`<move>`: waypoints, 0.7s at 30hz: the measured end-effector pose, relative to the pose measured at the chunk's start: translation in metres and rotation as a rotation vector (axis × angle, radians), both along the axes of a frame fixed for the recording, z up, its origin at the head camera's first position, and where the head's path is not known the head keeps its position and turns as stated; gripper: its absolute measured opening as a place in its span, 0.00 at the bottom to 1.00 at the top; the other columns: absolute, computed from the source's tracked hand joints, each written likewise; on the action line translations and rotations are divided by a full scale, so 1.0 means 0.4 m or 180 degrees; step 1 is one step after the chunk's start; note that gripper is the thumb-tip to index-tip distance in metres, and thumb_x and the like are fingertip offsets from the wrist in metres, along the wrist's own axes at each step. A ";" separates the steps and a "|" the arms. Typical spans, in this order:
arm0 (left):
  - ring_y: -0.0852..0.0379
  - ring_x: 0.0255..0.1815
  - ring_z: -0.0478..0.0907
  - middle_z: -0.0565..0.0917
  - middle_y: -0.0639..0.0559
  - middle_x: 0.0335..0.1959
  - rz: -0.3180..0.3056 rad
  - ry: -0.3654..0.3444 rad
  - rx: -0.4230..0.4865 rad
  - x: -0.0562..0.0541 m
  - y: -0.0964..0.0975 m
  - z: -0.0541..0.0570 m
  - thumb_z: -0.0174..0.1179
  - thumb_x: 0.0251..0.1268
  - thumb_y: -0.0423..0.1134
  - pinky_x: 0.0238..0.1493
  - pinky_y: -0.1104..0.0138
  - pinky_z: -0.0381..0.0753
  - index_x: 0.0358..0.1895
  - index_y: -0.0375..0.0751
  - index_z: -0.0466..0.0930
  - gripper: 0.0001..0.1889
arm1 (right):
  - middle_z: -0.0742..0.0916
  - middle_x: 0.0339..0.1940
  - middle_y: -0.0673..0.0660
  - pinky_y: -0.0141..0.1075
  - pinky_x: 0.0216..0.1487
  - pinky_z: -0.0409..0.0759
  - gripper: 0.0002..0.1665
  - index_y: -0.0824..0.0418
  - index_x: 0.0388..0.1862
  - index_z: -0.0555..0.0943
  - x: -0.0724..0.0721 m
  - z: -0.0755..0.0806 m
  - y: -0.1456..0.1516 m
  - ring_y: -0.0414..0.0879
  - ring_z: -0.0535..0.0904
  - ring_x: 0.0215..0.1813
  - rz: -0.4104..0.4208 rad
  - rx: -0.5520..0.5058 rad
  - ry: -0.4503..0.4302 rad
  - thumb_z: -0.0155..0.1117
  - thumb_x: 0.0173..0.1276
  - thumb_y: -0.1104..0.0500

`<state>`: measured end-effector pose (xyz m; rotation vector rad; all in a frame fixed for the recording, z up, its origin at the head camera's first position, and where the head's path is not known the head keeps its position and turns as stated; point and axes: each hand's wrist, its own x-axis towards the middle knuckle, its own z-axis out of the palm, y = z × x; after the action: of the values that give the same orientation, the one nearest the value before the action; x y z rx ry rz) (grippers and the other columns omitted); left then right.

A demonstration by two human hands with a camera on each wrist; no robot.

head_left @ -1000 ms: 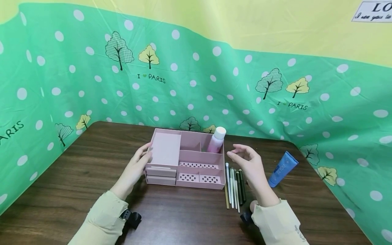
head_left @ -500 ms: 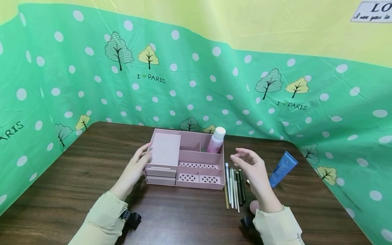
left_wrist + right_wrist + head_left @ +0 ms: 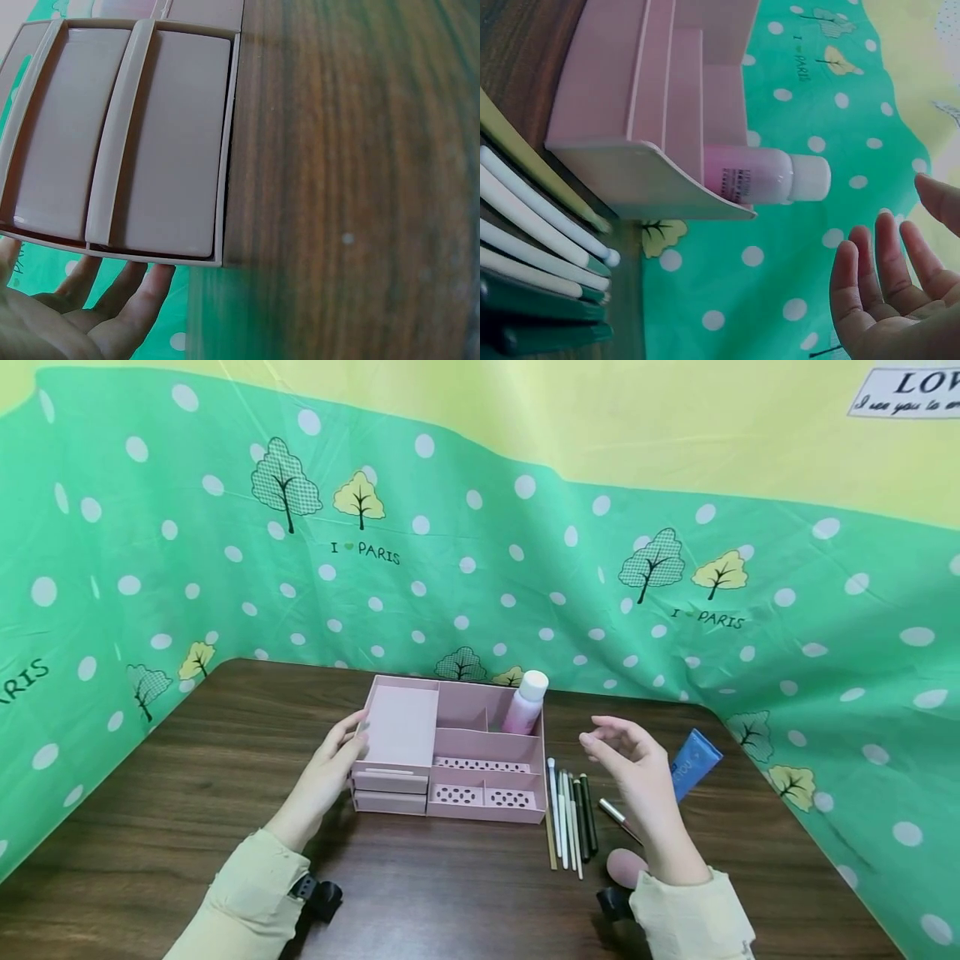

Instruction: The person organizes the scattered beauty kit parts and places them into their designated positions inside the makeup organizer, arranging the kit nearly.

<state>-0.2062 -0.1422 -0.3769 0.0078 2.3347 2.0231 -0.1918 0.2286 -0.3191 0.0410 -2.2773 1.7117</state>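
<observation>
A pink desk organizer point(image 3: 487, 812) stands at the middle of the table, with two small drawers point(image 3: 172, 150) at its left front. My left hand point(image 3: 330, 768) touches the organizer's left side, fingertips against its wall. In the back right compartment a pink bottle with a white cap point(image 3: 525, 706) stands upright. My right hand point(image 3: 637, 772) hovers right of the organizer, fingers loosely bent, holding nothing; in the right wrist view its fingers point(image 3: 891, 255) are apart from the bottle. Several slim brushes and pencils point(image 3: 573, 827) lie beside the organizer's right side.
A blue squeeze tube point(image 3: 693, 762) is partly hidden behind the right hand. A slim tube with a silvery end point(image 3: 618, 817) and a round pink sponge point(image 3: 626, 867) lie near the right wrist. A green dotted curtain point(image 3: 465, 568) hangs behind the dark wooden table point(image 3: 450, 893).
My right hand has drawn away from the organizer to the right, uncovering the slim tube and the pink sponge and covering part of the blue tube. The left hand stays put.
</observation>
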 end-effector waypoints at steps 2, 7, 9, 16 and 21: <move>0.46 0.63 0.66 0.62 0.41 0.69 -0.0009 -0.0002 -0.0017 0.001 0.000 0.001 0.41 0.80 0.52 0.48 0.64 0.72 0.78 0.56 0.53 0.27 | 0.84 0.35 0.38 0.28 0.45 0.80 0.16 0.56 0.54 0.80 0.006 0.007 0.002 0.36 0.80 0.40 -0.0036 0.0066 0.0004 0.67 0.69 0.56; 0.46 0.65 0.65 0.61 0.41 0.70 -0.0027 -0.0005 -0.0021 0.001 -0.001 0.002 0.41 0.80 0.51 0.51 0.62 0.72 0.78 0.56 0.53 0.28 | 0.84 0.35 0.37 0.27 0.44 0.77 0.17 0.55 0.55 0.80 0.018 0.024 0.010 0.36 0.78 0.42 -0.0135 0.0201 0.0031 0.67 0.69 0.55; 0.46 0.65 0.65 0.61 0.41 0.70 -0.0027 0.0001 -0.0019 0.001 -0.001 0.002 0.41 0.80 0.51 0.53 0.61 0.72 0.78 0.55 0.52 0.28 | 0.84 0.35 0.37 0.27 0.44 0.76 0.16 0.54 0.54 0.80 0.021 0.031 0.013 0.37 0.78 0.42 -0.0181 0.0186 0.0059 0.68 0.69 0.55; 0.46 0.63 0.65 0.61 0.42 0.71 -0.0026 -0.0001 -0.0050 0.003 -0.004 0.002 0.42 0.80 0.52 0.48 0.63 0.71 0.79 0.56 0.52 0.28 | 0.85 0.34 0.39 0.25 0.44 0.77 0.13 0.51 0.50 0.82 0.031 0.051 0.029 0.37 0.79 0.41 -0.0329 -0.0006 0.0192 0.68 0.67 0.58; 0.46 0.64 0.65 0.61 0.42 0.71 -0.0043 -0.0008 -0.0054 0.001 -0.004 0.000 0.42 0.80 0.52 0.47 0.64 0.71 0.79 0.56 0.52 0.28 | 0.85 0.34 0.39 0.24 0.43 0.76 0.13 0.51 0.50 0.82 0.040 0.062 0.043 0.36 0.79 0.42 -0.0459 -0.0009 0.0258 0.69 0.67 0.58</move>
<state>-0.2058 -0.1438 -0.3769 0.0200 2.3438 1.9958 -0.1757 0.2460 -0.2942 -0.0524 -2.1638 1.6105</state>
